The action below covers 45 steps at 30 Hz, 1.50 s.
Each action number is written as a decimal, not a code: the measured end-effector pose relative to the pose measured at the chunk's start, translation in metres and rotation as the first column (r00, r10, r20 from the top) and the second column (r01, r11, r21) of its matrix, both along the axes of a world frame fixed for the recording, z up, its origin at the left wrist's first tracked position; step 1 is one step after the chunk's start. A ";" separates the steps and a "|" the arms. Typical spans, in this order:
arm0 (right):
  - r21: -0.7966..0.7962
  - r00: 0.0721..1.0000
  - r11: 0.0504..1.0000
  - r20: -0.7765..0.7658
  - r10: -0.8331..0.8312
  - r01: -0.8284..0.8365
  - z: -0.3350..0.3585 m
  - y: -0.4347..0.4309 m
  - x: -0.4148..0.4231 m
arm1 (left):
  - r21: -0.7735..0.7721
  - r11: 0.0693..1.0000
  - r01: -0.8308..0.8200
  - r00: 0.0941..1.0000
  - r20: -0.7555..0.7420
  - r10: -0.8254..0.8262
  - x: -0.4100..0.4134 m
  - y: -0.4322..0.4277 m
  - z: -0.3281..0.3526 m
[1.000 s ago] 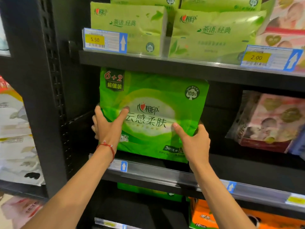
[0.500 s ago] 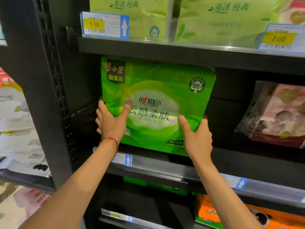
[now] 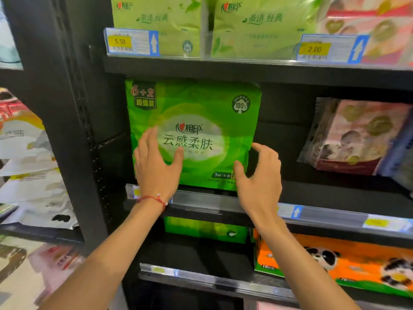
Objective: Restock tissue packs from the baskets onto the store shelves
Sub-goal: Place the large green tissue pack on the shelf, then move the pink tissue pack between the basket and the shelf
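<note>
The green tissue pack (image 3: 196, 113) reads "心相印 云感柔肤" at centre, "6+2 超值装" at 10 o'clock and "100%" at 2 o'clock. At 12 o'clock, the pale-green packs (image 3: 156, 19) read "茶语 经典". The left price tag (image 3: 131, 42) shows 5.50 and the right price tag (image 3: 330, 49) shows 2.00.

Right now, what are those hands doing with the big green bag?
A person is restocking a store. The green tissue pack stands upright on the middle shelf. The left hand presses flat on its front, and the right hand sits at its lower right edge with loose, spread fingers. Light green packs sit on the shelf above.
</note>
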State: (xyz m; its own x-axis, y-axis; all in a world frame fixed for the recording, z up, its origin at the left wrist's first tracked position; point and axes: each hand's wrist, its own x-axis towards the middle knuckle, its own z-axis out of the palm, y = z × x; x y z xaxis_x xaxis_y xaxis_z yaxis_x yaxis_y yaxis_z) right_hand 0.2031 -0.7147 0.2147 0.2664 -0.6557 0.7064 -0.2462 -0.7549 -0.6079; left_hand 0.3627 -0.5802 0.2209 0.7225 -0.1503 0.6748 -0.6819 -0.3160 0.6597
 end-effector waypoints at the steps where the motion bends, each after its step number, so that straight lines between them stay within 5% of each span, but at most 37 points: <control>1: -0.072 0.999 0.997 -0.034 -0.004 0.001 -0.002 0.003 -0.005 | 0.075 0.997 0.015 0.998 0.056 -0.019 -0.006 0.005 -0.003; 6: -0.306 0.969 0.951 -0.244 -0.045 -0.033 -0.008 0.017 -0.034 | 0.426 0.903 -0.050 0.936 0.337 -0.107 -0.037 0.034 -0.017; 13: -0.426 0.841 0.895 -0.525 -0.129 -0.129 -0.037 0.044 -0.091 | 0.704 0.691 -0.163 0.888 0.409 -0.208 -0.083 0.077 -0.050; 32: -0.222 0.632 0.974 -0.761 -0.145 -0.044 -0.154 0.123 -0.336 | 0.899 0.431 0.075 0.879 0.145 -0.454 -0.298 0.127 -0.160; 38: -0.137 0.588 0.987 -0.793 -0.161 0.085 -0.192 0.136 -0.420 | 0.930 0.320 0.180 0.807 0.046 -0.589 -0.365 0.106 -0.183; 45: -0.038 0.515 0.944 -0.831 -0.212 0.327 -0.225 0.128 -0.531 | 0.932 0.165 0.321 0.611 -0.071 -0.789 -0.455 0.037 -0.215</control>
